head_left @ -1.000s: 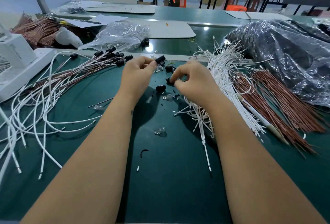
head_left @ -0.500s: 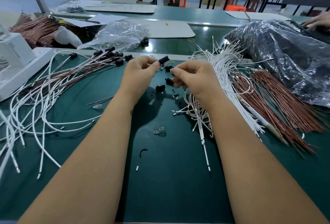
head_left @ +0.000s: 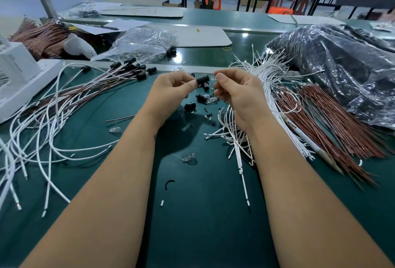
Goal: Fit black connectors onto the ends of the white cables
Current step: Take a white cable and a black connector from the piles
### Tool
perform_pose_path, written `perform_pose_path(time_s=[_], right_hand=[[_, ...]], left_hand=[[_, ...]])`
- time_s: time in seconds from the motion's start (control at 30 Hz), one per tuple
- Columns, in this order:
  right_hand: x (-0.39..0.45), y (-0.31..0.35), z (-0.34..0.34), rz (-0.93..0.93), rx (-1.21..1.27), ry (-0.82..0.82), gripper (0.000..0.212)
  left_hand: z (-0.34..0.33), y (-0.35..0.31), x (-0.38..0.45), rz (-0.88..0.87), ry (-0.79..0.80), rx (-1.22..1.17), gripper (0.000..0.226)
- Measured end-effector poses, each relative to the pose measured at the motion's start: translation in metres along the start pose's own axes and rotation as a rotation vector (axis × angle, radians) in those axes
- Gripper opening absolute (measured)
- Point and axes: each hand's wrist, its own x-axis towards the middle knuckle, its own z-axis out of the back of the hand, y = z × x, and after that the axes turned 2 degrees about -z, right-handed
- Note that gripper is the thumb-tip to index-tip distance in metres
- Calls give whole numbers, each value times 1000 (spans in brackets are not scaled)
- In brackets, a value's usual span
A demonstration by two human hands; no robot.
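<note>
Indoors, a dark green tabletop [head_left: 201, 235] fills the view in a large workshop, with more long tables and cardboard boxes blurred in the background. Two bare forearms reach forward over it.

Raised above the tabletop, the left hand [head_left: 171, 90] pinches a black connector [head_left: 202, 80] between thumb and fingertips, its fingers curled narrowly around one end. Just across from it, the right hand [head_left: 237, 90] has its fingers curled too, pinching a small clear glass bulb [head_left: 213, 78] whose tip touches the connector's open end.

Directly below the fingers, three loose black connectors [head_left: 190, 106] lie on the tabletop, along with another clear bulb [head_left: 210, 99] and tiny black and white scraps. Nearer the body, two more clear bulbs [head_left: 188, 158] lie apart from each other.

Under and beyond the right hand, a thick bundle of white cables [head_left: 267, 88] fans out, too many to count, beside a bundle of reddish-brown wires [head_left: 333, 122] and a large dark plastic bag [head_left: 342, 66]. Left of the left hand, loose white cables [head_left: 49, 139] loop about, and a cluster of finished wires ends in about ten black connectors [head_left: 136, 68]. Beyond those sit a clear plastic bag [head_left: 141, 43] and, at the far left, a white machine [head_left: 19, 79].
</note>
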Motion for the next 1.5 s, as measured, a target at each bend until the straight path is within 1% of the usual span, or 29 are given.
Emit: perform_pose_path(time_s=[0.23,0.43,0.63,0.83,0.97,1.1,1.2,1.3,1.5], right_hand=[[1,-1,0,25,-46,-7,10],[2,-2,1,44,-71,-18,12],[2,-1,0,99,-163,-9,13],[3,-3,1,57,-169,-7,11],[4,-5,1,0,-83,22,12],[5,-9,0,-51,-43,-6,9],[6,-12,-1,-34,-115,-42,14],[6,-15,-2,-8,-190,-44,19],[4,-15,-3,31,-185,-24,22]], left_hand=[[0,-2,0,4,20,-4,21],[-1,-4,-1,4,21,6,17],[-1,-5,-2,3,18,60,12],[-1,-6,-3,-20,44,37,9],[-1,-6,-4,-49,43,52,6],[-1,-7,-4,-49,28,46,12],[-2,-7,-4,-50,31,56,9],[-3,-7,-5,-44,35,83,12],[-4,-8,-4,24,13,35,16]])
